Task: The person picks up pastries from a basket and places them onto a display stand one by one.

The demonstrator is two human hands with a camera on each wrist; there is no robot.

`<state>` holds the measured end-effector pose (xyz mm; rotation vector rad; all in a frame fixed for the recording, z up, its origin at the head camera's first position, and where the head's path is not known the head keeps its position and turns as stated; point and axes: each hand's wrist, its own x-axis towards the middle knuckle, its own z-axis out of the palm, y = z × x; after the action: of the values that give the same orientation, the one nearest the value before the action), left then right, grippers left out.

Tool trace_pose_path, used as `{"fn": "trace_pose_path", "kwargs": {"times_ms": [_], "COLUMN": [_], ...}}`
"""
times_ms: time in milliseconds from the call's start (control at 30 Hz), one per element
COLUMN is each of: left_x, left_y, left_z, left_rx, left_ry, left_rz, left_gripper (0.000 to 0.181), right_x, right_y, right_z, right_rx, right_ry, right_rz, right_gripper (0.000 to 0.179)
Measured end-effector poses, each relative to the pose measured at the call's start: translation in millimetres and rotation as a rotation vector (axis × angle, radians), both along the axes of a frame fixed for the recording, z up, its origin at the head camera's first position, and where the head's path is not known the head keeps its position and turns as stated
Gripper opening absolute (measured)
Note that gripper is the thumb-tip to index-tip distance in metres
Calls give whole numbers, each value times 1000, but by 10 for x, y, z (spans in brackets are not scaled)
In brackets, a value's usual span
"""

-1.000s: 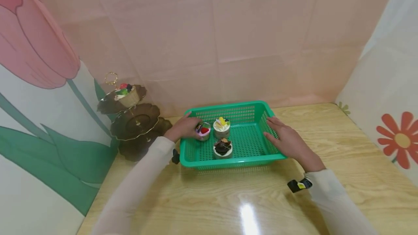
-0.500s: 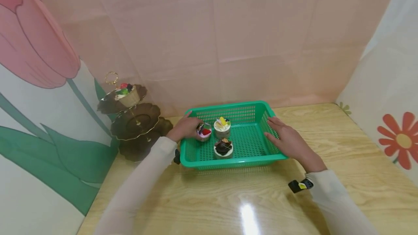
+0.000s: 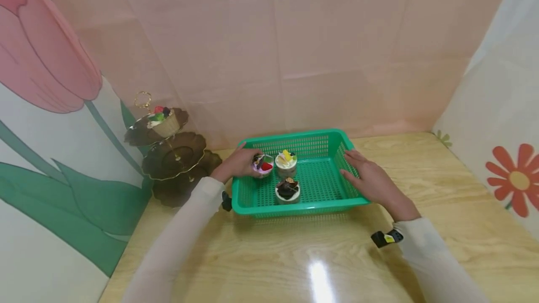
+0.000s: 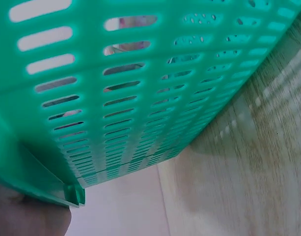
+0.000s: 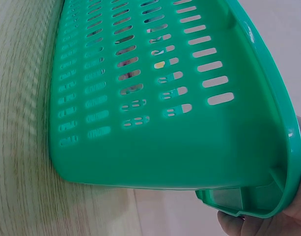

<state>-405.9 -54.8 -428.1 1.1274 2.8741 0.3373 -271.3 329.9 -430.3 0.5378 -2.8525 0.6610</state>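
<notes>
Basket [image 3: 311, 206] green; berry cup [image 3: 264, 166] purple, red; tiered stand [image 3: 168, 159] brown, gold-edged; backdrop [image 3: 337, 60] pink; table [image 3: 252, 261] yellowish, wood-grained.

No text, brand or number could be read in any view. Yellow patch [image 3: 389, 238] on black wrist device [image 3: 379, 240] (small, blurred) bore no legible mark.
</notes>
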Motion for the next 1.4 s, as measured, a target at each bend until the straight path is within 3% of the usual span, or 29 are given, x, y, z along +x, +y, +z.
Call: {"fn": "trace_pose_path", "kwargs": {"times_ms": [200, 367, 567, 733, 900, 1067, 1200, 1400], "left_x": [24, -19, -4, 53, 159, 297, 417, 617], "left_y": [-34, -78, -148, -202, -262, -354, -453, -578], "left_z": [-26, -36, 37, 115, 241, 356, 422, 514], "left_rx": [83, 184, 372, 419, 498, 610, 646, 680], "left_ry": [-54, -78, -138, -172, -181, -239, -256, -210], "left_rz": [4, -1, 35, 76, 97, 107, 113, 160], "left_gripper": [75, 77, 74, 70, 70, 67, 66, 65], "right_x": [30, 27, 7, 8, 14, 17, 30, 31], "right_y": [-12, -11, -12, -25, -28, -30, -19, -17], "right_z": [-25, -6, 34, 52, 63, 59, 41, 28], "right_rx": [-1, 5, -4, 0, 0, -1, 2, -1], "right_ry": [0, 21, 44, 29, 36, 24, 19, 23], "right_rz": [-7, -4, -1, -3, -12, -14, -18, -12], "right_gripper": [60, 59, 59, 60, 59, 60, 60, 59]}}
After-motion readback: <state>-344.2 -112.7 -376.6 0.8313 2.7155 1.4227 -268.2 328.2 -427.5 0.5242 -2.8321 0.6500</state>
